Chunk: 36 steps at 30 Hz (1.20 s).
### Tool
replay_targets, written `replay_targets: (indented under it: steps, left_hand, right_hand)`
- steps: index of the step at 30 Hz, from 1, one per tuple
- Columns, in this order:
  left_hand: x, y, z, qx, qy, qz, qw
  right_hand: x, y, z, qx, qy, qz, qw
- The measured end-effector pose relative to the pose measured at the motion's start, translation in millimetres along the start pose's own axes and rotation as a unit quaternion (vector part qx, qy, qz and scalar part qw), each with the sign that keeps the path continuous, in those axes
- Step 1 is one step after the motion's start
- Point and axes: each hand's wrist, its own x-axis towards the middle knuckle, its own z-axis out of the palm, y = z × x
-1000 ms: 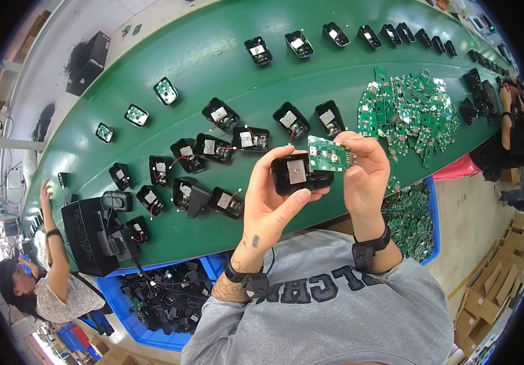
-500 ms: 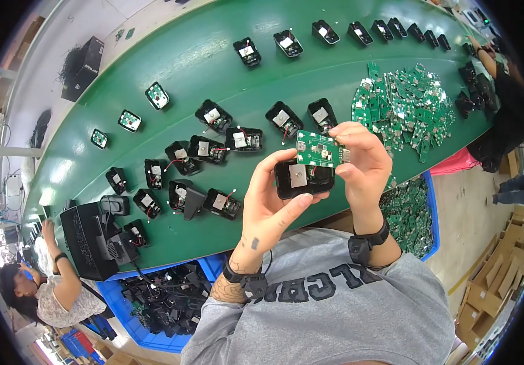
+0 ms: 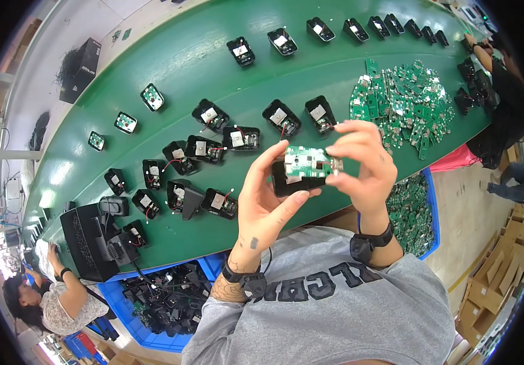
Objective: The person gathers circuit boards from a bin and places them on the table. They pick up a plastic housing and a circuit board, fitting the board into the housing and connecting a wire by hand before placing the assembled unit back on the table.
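Observation:
My left hand (image 3: 263, 207) is closed around a small black plastic housing (image 3: 282, 185), thumb along its near side. Over the housing's opening, a green circuit board (image 3: 303, 163) is pinched at its right end by the thumb and fingers of my right hand (image 3: 368, 165). The board hides most of the housing's inside, and whether it touches the rim I cannot tell. Just beyond my hands stand two more open black housings, one on the left (image 3: 282, 117) and one on the right (image 3: 320, 115), each with a silvery block and wires inside.
A heap of green circuit boards (image 3: 405, 106) covers the table's right part. More housings stand in groups and a far row (image 3: 320, 29). Blue bins (image 3: 435, 237) with boards and black parts sit below the near edge. A black box (image 3: 86, 240) stands left; co-workers flank the table.
My right hand has brought the board left and turned its face, so it now covers more of the housing. The co-worker at the left has lowered an arm.

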Motion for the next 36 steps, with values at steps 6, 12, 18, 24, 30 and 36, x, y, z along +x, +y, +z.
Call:
replay_targets:
  steps: [6, 12, 18, 24, 30, 36]
  left_hand:
    - [2.0, -2.1, -3.6, 0.002, 0.007, 0.015, 1.0]
    - [2.8, -1.8, -2.8, -0.023, -0.004, -0.011, 1.0]
    - [3.0, -6.9, 2.9, -0.006, -0.001, 0.007, 1.0]
    - [4.1, -8.1, 4.7, 0.018, -0.011, 0.015, 1.0]
    - [8.1, -9.7, 5.0, 0.05, -0.001, -0.031, 0.998]
    - [7.2, -16.0, 7.7, 0.038, 0.037, -0.043, 0.998]
  right_hand:
    - [-0.7, -1.6, 0.0, -0.098, -0.007, -0.075, 0.992]
    - [10.6, -4.9, -5.8, -0.102, -0.039, -0.084, 0.991]
    - [9.2, -5.1, -6.3, -0.08, -0.053, -0.08, 0.992]
    - [7.3, -16.3, -6.2, -0.118, -0.077, -0.066, 0.988]
    - [3.6, -17.5, -11.3, -0.136, -0.091, -0.063, 0.985]
    - [3.3, -25.3, -15.5, -0.168, -0.086, -0.05, 0.981]
